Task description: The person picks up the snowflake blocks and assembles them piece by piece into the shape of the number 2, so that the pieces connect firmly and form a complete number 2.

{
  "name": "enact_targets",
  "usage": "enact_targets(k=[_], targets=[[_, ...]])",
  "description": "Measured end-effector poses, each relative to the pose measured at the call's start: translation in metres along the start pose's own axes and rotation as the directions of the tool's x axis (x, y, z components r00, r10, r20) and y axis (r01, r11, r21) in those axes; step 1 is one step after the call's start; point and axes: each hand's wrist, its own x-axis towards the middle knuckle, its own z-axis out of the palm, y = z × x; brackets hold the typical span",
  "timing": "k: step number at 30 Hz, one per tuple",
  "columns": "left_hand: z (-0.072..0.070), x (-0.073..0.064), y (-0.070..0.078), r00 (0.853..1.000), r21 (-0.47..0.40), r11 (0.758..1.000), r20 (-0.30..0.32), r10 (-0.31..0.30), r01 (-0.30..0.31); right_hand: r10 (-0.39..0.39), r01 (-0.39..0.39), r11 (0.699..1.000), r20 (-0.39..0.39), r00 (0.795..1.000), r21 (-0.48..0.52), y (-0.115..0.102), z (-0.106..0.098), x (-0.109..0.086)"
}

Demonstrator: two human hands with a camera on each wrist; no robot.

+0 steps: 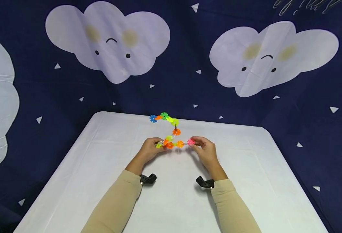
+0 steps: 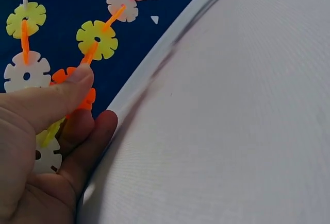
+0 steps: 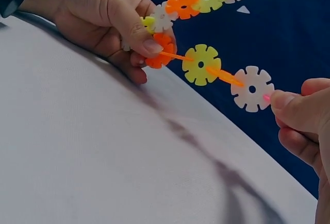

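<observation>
A chain of interlocking plastic snowflake discs (image 1: pixel 180 144) spans the space between both hands, close above the white table. My left hand (image 1: pixel 148 151) pinches it at an orange disc (image 3: pixel 166 42), thumb on top and fingers beneath. At the right end, my right hand (image 1: pixel 208 152) grips a pink disc (image 1: pixel 190 141) between thumb and fingers. That pink disc is slotted into a white disc (image 3: pixel 242 92), followed by orange and yellow links toward the left hand. Beyond the left hand the chain curves away through a green disc (image 1: pixel 164 114) to a blue disc (image 1: pixel 152 117) at its far end.
The white table (image 1: pixel 176 200) reaches back to a dark blue cloth (image 1: pixel 185 94) printed with clouds and small triangles. A black wrist mount (image 1: pixel 148 179) sits on the left wrist, another black mount (image 1: pixel 204 183) on the right.
</observation>
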Motion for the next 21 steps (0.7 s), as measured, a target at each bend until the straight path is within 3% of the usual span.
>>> enact_targets(k=[6, 12, 21], targets=[[-0.002, -0.002, 0.001, 1.0, -0.05, 0.999, -0.006, -0.02, 0.019, 0.043, -0.045, 0.993, 0.017, 0.999, 0.111, 0.011, -0.003, 0.001], [0.001, -0.003, 0.001, 0.999, -0.016, 1.0, -0.047, -0.019, 0.019, 0.049, -0.07, 0.956, 0.078, 0.996, 0.284, 0.015, -0.006, 0.001], [0.002, -0.002, -0.001, 0.998, 0.006, 1.0, -0.057, -0.01, 0.011, 0.044, -0.064, 0.951, 0.073, 0.996, 0.302, 0.015, -0.003, -0.001]])
